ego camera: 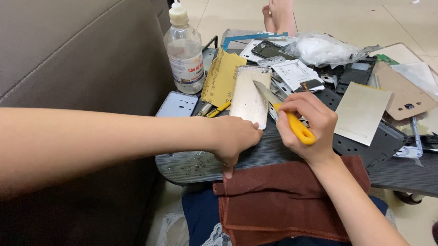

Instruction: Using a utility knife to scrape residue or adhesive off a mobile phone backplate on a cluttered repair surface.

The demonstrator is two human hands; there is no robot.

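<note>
Knife blade on a gold phone back cover

The right hand point(307, 124) is clenched around a yellow-handled utility knife point(286, 116), its blade tip resting on the pale gold, scuffed phone back cover point(250, 95). The left hand point(234, 137) presses the cover's near end, fingers curled, near the dark board's point(191, 164) front edge above a brown cloth point(280, 202).

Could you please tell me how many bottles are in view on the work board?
1: a clear plastic bottle with a white cap stands upright at the board's far left corner, beside the sandpaper sheet. Clutter may hide others.
</note>
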